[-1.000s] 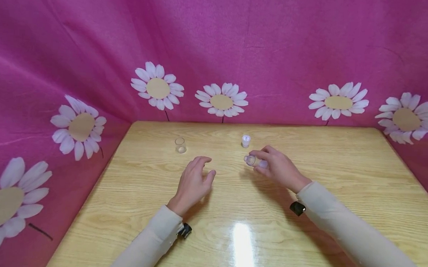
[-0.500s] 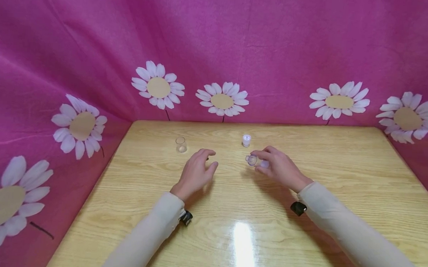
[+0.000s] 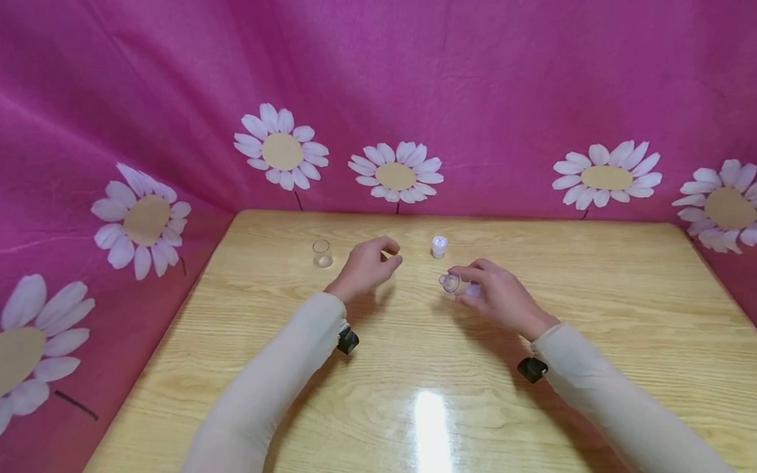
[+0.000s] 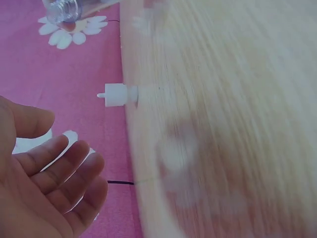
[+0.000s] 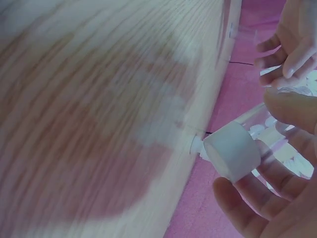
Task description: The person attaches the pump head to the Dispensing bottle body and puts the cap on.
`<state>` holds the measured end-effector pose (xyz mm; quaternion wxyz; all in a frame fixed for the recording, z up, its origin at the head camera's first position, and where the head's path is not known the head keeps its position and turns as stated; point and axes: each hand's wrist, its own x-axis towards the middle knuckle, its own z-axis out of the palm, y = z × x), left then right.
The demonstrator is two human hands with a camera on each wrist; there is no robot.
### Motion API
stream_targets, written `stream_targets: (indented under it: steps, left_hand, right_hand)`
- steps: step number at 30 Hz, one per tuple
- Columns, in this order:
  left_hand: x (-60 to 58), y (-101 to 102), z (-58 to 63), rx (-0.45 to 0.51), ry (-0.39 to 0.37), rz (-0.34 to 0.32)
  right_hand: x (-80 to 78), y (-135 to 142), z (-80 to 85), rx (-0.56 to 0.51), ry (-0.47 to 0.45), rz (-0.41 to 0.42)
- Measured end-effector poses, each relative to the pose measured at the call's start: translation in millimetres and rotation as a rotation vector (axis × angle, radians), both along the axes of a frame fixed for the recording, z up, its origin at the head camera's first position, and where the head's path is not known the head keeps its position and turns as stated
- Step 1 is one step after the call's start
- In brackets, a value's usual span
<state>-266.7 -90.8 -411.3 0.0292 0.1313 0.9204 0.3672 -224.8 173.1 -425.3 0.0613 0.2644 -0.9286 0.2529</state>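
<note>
Clear bottle (image 3: 450,284), tilted, held above the table (image 3: 373,375), pinched between thumb and fingers of the right hand (image 3: 500,296); left hand (image 3: 368,267) with nothing in its grasp, fingers loosely bent; white nozzle cap (image 3: 439,248), upright on the tabletop, between and beyond both hands, touching neither; clear cup (image 3: 323,254), standing left of the left hand.

Handling, as judged: light, even pinch near the bottle's white end (image 5: 233,151), mouth left uncovered; smooth wall possibly slippery; wide berth around the small cap, probably easily toppled.

Views: slender tip of the cap, sideways-on, distinct in the left wrist view only; white end, solid and rounded, plain in the right wrist view, largely finger-hidden from the head.
</note>
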Motion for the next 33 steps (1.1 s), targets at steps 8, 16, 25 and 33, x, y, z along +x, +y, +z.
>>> stream_targets:
  steps: [8, 16, 25, 33]
  left_hand:
    - [-15.2, 11.9, -2.9, -0.021, -0.043, -0.004]
    - [-38.7, 30.6, -7.7, 0.0, -0.027, 0.034]
    - [-48.4, 55.6, -21.5, 0.063, -0.03, 0.037]
    - [-57.6, 70.1, -23.2, 0.045, -0.029, -0.011]
  right_hand:
    - [0.6, -0.8, 3.4, 0.019, -0.053, -0.011]
    - [-3.3, -5.8, 3.0, 0.011, 0.014, 0.024]
    - [-0.6, -2.5, 2.3, 0.022, 0.031, 0.037]
    - [3.8, 2.0, 3.5, 0.03, 0.065, 0.03]
